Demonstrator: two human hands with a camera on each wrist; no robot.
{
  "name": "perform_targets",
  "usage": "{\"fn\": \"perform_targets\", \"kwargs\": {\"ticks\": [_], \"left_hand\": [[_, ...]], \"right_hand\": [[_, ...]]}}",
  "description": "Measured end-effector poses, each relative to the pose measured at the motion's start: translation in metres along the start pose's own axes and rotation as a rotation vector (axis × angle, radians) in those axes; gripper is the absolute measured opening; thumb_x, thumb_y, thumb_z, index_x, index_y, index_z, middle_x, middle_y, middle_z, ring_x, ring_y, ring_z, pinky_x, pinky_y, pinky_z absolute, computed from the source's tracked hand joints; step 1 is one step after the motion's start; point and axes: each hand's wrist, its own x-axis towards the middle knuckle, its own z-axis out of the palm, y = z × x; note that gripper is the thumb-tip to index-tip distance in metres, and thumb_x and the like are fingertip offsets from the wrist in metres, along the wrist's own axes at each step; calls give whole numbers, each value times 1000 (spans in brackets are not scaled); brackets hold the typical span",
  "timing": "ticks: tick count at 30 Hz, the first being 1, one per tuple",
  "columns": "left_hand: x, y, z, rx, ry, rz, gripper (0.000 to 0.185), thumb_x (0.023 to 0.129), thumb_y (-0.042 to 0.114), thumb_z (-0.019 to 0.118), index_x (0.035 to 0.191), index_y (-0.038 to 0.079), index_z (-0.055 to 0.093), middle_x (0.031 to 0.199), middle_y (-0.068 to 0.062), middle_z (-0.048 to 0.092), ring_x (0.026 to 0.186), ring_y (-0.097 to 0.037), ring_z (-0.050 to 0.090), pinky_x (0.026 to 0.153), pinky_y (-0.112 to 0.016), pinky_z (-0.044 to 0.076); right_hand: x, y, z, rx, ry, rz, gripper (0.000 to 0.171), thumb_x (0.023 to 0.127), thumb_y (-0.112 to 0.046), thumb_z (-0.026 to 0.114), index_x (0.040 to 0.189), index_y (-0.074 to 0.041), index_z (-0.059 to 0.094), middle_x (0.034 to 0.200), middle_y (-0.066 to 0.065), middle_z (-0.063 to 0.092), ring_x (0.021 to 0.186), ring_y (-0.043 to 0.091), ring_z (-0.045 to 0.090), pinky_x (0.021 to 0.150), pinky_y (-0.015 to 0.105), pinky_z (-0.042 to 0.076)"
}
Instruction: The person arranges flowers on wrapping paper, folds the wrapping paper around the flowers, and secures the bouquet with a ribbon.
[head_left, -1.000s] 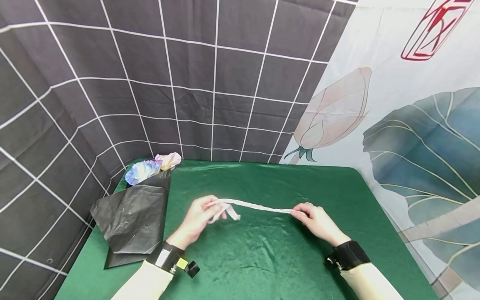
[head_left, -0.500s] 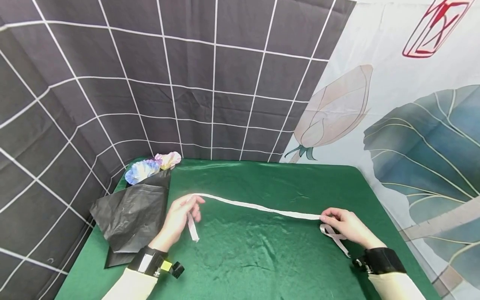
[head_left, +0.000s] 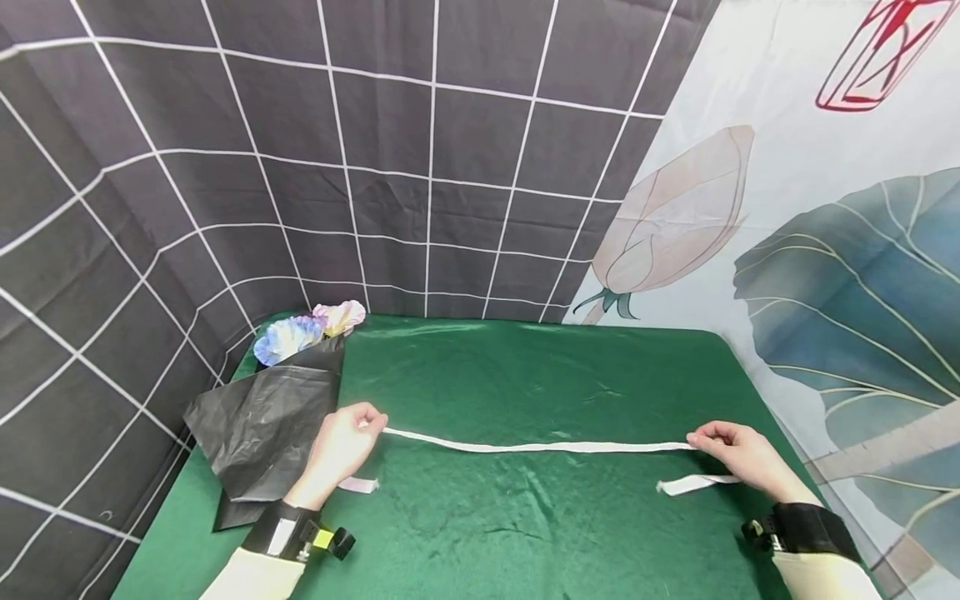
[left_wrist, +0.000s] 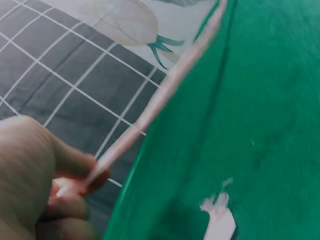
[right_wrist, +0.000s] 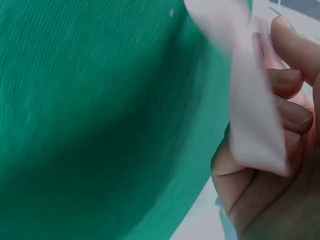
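The left hand (head_left: 339, 446) pinches one end of a white ribbon (head_left: 536, 447) in a closed grip; the right hand (head_left: 742, 457) pinches the other end likewise. Both hands have moved apart since a second ago, so the ribbon, then short and looped between them, now runs nearly straight and low over the green counter (head_left: 525, 533). It looks flat, narrow and pale, a short tail hanging past each grip. A black wrapper (head_left: 258, 433) holding flowers (head_left: 288, 337) lies just left.

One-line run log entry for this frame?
left hand: pinches ribbon end | right hand: pinches other end | ribbon: stretched over green cloth
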Motion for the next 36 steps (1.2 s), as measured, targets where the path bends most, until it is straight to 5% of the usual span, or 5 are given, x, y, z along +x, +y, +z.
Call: {"fn": "perform_targets", "kwargs": {"ticks": [20,25,30,33,36], "left_hand": [[2,-16,21,255,171,116,13,96,25,70,85,19,68,82,-1,65,72,-18,60,58,-37,47],[-1,-20,19,222,229,176,10,91,24,75,97,17,71,99,-6,69,95,-27,67,72,-48,54],[-8,-23,5,130,361,236,35,87,22,79,118,9,69,119,-14,65,112,-36,60,90,-52,50],[-15,-32,-13,61,492,198,50,83,19,82,127,5,63,123,-22,61,116,-43,55,97,-55,42],[-25,-46,-35,20,597,35,68,80,21,83,139,4,53,126,-29,53,119,-49,46,96,-62,35]], "right_hand": [[-2,1,7,-53,100,-18,37,99,-43,63,120,-14,71,115,10,73,90,-4,58,75,27,48],[-2,-3,10,-58,156,-65,34,101,-38,60,120,-12,71,123,18,70,108,25,65,86,46,49],[0,-10,12,-33,208,-111,36,103,-34,59,123,-6,68,138,29,57,128,52,49,96,65,40],[0,-14,13,-28,236,-115,37,103,-35,58,124,-6,67,143,31,51,131,55,44,99,68,37],[0,-17,12,-24,253,-114,36,103,-35,58,123,-7,67,145,31,49,132,56,43,98,67,38]]}}
